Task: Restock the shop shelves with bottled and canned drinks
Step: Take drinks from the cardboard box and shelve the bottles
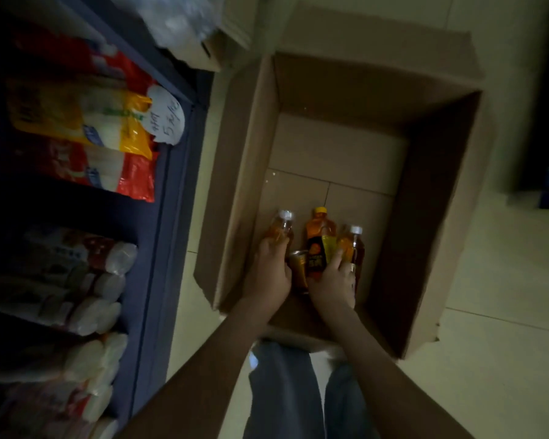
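The left hand (pixel 268 274) is wrapped round the lower body of a clear amber-filled plastic bottle with a white cap (pixel 281 228). The right hand (pixel 333 282) curls over the bases of an orange plastic bottle with a yellow cap (pixel 319 236) and a second white-capped amber bottle (pixel 352 240); which one it clamps I cannot tell. A gold metal can (pixel 298 267) sits between the hands. All stand at the near end of an open brown cardboard box (pixel 339 87), right of dark blue shelves (pixel 159 191).

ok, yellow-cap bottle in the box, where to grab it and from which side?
Take the yellow-cap bottle at the shoulder under its cap, coming from above: it looks upright, with the can and a white-cap bottle crowding its sides and the right hand over its lower body.
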